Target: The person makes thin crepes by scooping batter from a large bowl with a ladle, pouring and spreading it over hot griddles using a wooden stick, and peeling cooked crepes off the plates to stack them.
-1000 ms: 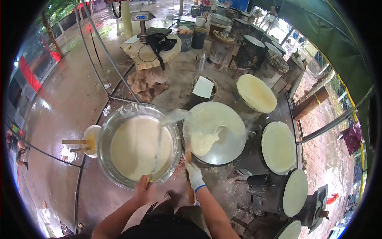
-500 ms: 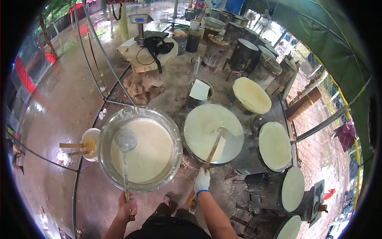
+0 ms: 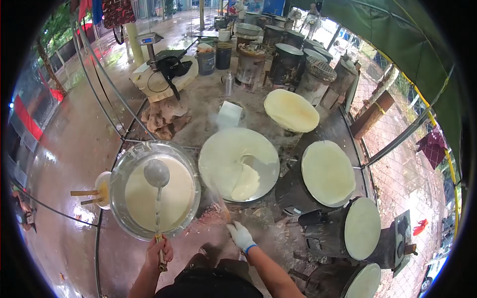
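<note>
My left hand (image 3: pixel 159 252) is closed around the handle of a long metal ladle (image 3: pixel 157 174). Its bowl is over pale batter (image 3: pixel 174 201) in a wide metal basin (image 3: pixel 117 218). My right hand (image 3: pixel 241 236), in a white glove with a blue cuff, grips a wooden spreader (image 3: pixel 221 206), blurred by motion. The spreader slants up to the front left edge of a round griddle (image 3: pixel 268 174). Batter coats much of that griddle, with a thicker mound (image 3: pixel 247 184) near its front and bare grey metal at the right.
Several batter-covered griddles stand on stoves to the right, including one griddle (image 3: pixel 328 173) nearby. A pale round sheet (image 3: pixel 291 110) lies behind. Left of the basin is a white bucket (image 3: pixel 103 185) with wooden handles. A scale (image 3: pixel 149 38) stands on a stump table (image 3: pixel 144 82).
The spreader has swung from the griddle's middle to its front left edge, and my right hand has moved left and down. A batter mound now shows. The camera view has shifted right.
</note>
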A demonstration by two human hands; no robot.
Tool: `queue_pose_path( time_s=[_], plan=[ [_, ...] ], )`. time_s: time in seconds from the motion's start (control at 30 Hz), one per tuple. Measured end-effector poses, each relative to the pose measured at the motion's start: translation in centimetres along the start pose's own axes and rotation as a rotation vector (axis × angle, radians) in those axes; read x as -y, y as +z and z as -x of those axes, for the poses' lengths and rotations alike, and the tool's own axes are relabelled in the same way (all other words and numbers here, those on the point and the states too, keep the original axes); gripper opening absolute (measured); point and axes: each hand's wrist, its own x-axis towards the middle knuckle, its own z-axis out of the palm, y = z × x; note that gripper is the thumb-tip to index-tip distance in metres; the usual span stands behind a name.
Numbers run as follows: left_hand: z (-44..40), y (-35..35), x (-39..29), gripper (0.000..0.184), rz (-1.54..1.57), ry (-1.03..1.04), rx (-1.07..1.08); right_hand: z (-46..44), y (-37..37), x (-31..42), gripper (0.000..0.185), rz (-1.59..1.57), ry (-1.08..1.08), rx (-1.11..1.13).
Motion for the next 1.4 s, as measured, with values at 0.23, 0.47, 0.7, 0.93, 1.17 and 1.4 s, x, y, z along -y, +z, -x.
queue_pose_path(
  time_s=[0.23,0.47,0.7,0.93,1.17,1.4],
  plan=[
    [-1.3,7.0,5.9,0.022,0.106,-0.053,0.079,-0.1,-13.0,0.2,0.045,0.016,0.116,-0.127],
    [-1.7,13.5,8.1,0.024,0.081,-0.072,0.056,-1.9,-15.6,-3.8,0.036,0.116,-0.041,-0.105],
    [-3.2,13.4,8.3,0.023,0.085,-0.077,0.049,-0.2,-14.9,-4.9,0.042,0.184,-0.322,0.156],
    [-4.2,11.3,6.9,0.021,0.102,-0.086,0.026,-3.3,-17.8,-5.7,0.048,0.238,0.004,-0.188],
    [-5.3,8.7,5.7,0.022,0.115,-0.155,0.041,-7.4,-17.7,5.3,0.057,0.171,0.099,-0.152],
    [-6.2,6.7,6.0,0.022,0.110,-0.225,0.040,-4.1,-11.9,1.6,0.047,-0.384,0.099,-0.566]
  ],
)
